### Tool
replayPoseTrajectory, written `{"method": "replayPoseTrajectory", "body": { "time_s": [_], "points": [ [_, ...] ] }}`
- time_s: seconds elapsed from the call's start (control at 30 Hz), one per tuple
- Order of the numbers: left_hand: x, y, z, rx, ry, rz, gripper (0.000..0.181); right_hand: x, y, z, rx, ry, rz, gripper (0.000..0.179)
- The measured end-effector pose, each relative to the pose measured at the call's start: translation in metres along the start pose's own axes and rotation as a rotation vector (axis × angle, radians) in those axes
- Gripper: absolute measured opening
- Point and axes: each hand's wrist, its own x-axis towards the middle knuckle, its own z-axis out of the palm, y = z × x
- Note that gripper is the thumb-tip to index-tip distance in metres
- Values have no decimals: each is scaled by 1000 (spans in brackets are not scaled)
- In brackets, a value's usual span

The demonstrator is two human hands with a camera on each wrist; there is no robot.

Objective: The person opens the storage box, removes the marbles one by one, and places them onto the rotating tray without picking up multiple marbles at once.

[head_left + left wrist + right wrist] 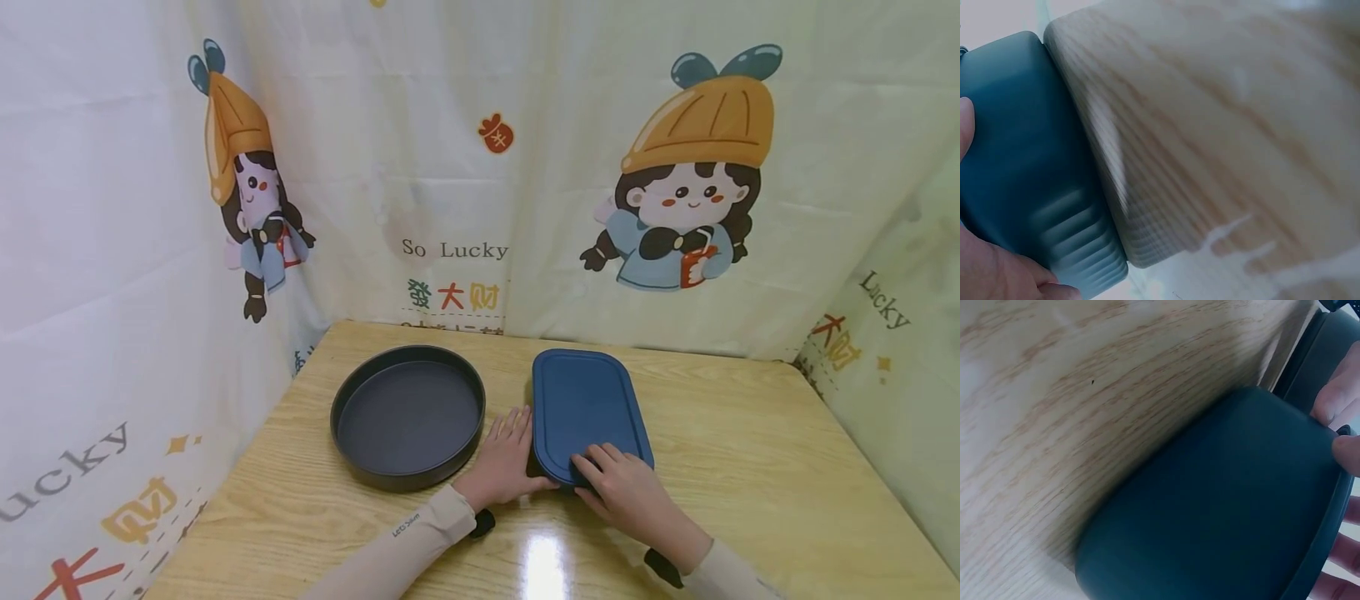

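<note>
Head view is showing the right hand (628, 493) pinching the rim at the near end of a blue lid (581, 400): its fingers are bending over the top, and in the right wrist view its thumb (1349, 454) is pressing at the edge. The left hand (501, 460) is gripping nothing; its fingers are lying nearly straight along the left wall of the blue box (1210, 506) under that lid, while its thumb is reaching around the near corner. Whether the rim is lifting at all cannot be told.

The box is standing on the wooden table (735, 467), right of a dark round pan (408, 417) and apart from it. The pan is resting close by the left hand; whether they are touching is unclear. Pale sleeves (393, 542) are coming in from the bottom edge, and a printed curtain (450, 183) is hanging behind.

The tabletop is looking glossy, so the box might skid or turn if the right hand were pulling harder than the left was bracing, and a leftward slide could knock the left hand into the pan. A tight rim giving way suddenly could jerk the box, and fingers holding so narrow an edge could slip.
</note>
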Motion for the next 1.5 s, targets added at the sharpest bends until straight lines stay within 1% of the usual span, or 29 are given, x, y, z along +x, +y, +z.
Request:
{"method": "replayPoseTrajectory", "body": {
  "time_s": [0.17, 0.4, 0.63, 0.87, 1.07, 1.27, 1.4, 1.43, 1.5],
  "points": [
    [0, 0, -2, -13, -12, -5, 104, 1, -1, -1, -9, 22, -10, 39],
    [-1, 0, -3, -14, -9, -5, 104, 2, -3, -1, -2, 44, -26, 36],
    [-1, 0, -2, -15, -7, -9, 106, 2, -2, -2, 20, 44, -21, 34],
    [-1, 0, -2, -31, -5, -14, 107, 6, 2, -7, 58, 60, -18, 33],
    [-1, 0, -3, -37, -8, -15, 108, 10, 6, -11, 67, 74, -18, 29],
    [0, 0, -3, -46, -13, -19, 109, 15, 11, -18, 86, 96, -6, 29],
    [0, -1, -2, -35, -9, -17, 109, 19, 16, -24, 103, 109, 15, 18],
    [0, -1, -1, -35, -10, -16, 109, 20, 17, -26, 105, 119, 20, 23],
    [1, -1, -1, -33, -13, -15, 109, 22, 20, -30, 112, 140, 33, 39]
  ]
}}
